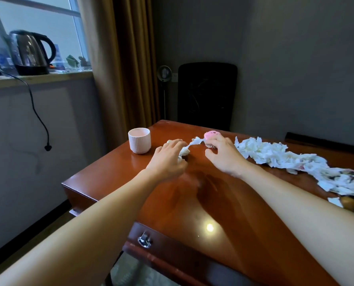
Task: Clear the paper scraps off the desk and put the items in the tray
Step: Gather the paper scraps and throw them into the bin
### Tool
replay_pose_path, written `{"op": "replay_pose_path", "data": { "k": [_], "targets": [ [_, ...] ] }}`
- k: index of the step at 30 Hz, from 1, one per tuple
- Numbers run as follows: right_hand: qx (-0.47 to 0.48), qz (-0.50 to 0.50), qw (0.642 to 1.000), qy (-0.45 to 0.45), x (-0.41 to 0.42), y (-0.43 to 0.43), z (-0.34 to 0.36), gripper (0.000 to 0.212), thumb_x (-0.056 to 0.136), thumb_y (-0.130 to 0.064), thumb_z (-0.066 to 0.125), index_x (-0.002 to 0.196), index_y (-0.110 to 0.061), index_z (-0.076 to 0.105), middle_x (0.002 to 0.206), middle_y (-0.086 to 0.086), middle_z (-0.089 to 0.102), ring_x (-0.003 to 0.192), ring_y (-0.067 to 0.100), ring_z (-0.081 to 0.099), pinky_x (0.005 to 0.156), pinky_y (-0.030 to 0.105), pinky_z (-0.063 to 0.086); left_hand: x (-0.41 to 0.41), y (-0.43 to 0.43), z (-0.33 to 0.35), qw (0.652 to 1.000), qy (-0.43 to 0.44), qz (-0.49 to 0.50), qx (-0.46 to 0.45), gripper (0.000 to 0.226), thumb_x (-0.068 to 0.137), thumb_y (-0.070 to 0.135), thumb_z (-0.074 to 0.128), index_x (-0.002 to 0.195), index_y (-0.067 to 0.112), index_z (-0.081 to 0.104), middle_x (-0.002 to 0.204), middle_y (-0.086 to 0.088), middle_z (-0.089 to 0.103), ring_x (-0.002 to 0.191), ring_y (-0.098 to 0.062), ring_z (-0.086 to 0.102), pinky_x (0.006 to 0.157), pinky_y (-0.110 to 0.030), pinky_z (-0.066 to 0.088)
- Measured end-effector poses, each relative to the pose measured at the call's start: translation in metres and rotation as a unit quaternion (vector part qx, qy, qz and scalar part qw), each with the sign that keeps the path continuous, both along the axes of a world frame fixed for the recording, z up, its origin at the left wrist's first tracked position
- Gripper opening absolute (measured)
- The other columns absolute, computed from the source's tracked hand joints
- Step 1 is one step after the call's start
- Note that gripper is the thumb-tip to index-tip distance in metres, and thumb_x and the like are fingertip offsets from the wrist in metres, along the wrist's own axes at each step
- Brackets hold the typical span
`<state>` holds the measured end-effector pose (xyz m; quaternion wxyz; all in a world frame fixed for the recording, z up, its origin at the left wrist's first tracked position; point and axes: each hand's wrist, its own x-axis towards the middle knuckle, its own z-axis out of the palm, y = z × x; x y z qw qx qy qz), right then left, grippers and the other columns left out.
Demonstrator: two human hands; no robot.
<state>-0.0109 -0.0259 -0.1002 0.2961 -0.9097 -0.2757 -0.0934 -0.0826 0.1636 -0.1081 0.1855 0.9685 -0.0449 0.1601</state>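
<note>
Torn, crumpled white paper scraps [275, 154] strewn across glossy desk [192, 203]

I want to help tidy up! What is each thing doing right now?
left hand: gripping paper scraps
right hand: holding pink brush
long pile of scraps: lying on desk
ribbed cup: upright, looks empty
kettle: on windowsill, lid shut, cord dangling
</note>
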Motion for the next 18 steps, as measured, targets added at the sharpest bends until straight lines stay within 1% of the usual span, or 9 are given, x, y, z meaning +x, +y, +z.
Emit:
{"op": "replay_pose_path", "data": {
  "k": [2,4,7,10,13,18],
  "targets": [
    [0.000,-0.012,1.000,0.008,-0.004,-0.019,-0.002,0.041,0.099,-0.026,0.048,0.139,-0.018,0.053,0.149,-0.003,0.041,0.135,0.019,0.036,0.114,0.041,0.034,-0.001,-0.016,-0.001,1.000,-0.001,-0.012,-0.004,0.053,0.093,0.028,0.051,0.144,0.024,0.041,0.154,0.003,0.035,0.142,-0.021,0.030,0.116,-0.049,0.023],
    [0.001,-0.018,1.000,0.011,-0.008,-0.038,-0.006,0.040,0.099,-0.025,0.049,0.137,-0.018,0.054,0.143,-0.005,0.045,0.132,0.018,0.039,0.112,0.040,0.036,-0.003,-0.031,-0.004,1.000,-0.008,-0.026,-0.005,0.052,0.092,0.026,0.051,0.143,0.024,0.043,0.153,0.005,0.037,0.141,-0.019,0.032,0.115,-0.047,0.023],
    [-0.003,-0.033,0.999,0.016,-0.011,-0.063,-0.010,0.037,0.098,-0.022,0.048,0.134,-0.018,0.058,0.140,-0.006,0.047,0.132,0.016,0.037,0.112,0.034,0.031,-0.003,-0.055,-0.010,0.999,-0.016,-0.048,-0.008,0.050,0.093,0.022,0.051,0.142,0.023,0.044,0.153,0.005,0.037,0.141,-0.017,0.031,0.116,-0.042,0.019],
    [-0.014,-0.042,0.999,0.017,-0.012,-0.085,-0.012,0.036,0.097,-0.021,0.047,0.131,-0.020,0.059,0.139,-0.005,0.048,0.132,0.017,0.036,0.112,0.035,0.030,0.002,-0.074,-0.019,0.998,-0.022,-0.065,0.006,0.049,0.092,0.023,0.052,0.141,0.024,0.046,0.151,0.006,0.039,0.140,-0.017,0.033,0.113,-0.039,0.022],
    [-0.028,-0.053,0.998,0.021,-0.010,-0.104,-0.017,0.038,0.097,-0.021,0.048,0.134,-0.018,0.057,0.142,-0.004,0.047,0.133,0.017,0.037,0.112,0.035,0.030,0.010,-0.092,-0.026,0.997,-0.008,-0.082,0.010,0.049,0.090,0.023,0.051,0.139,0.025,0.046,0.151,0.006,0.039,0.140,-0.018,0.032,0.112,-0.039,0.022],
    [-0.025,-0.068,0.997,0.021,0.003,-0.129,-0.025,0.035,0.096,-0.019,0.048,0.130,-0.020,0.059,0.139,-0.005,0.049,0.133,0.018,0.037,0.111,0.035,0.031,0.029,-0.114,-0.035,0.996,0.021,-0.088,0.019,0.054,0.092,0.026,0.050,0.145,0.026,0.039,0.157,0.005,0.031,0.145,-0.019,0.024,0.116,-0.042,0.017]
  ]
}}
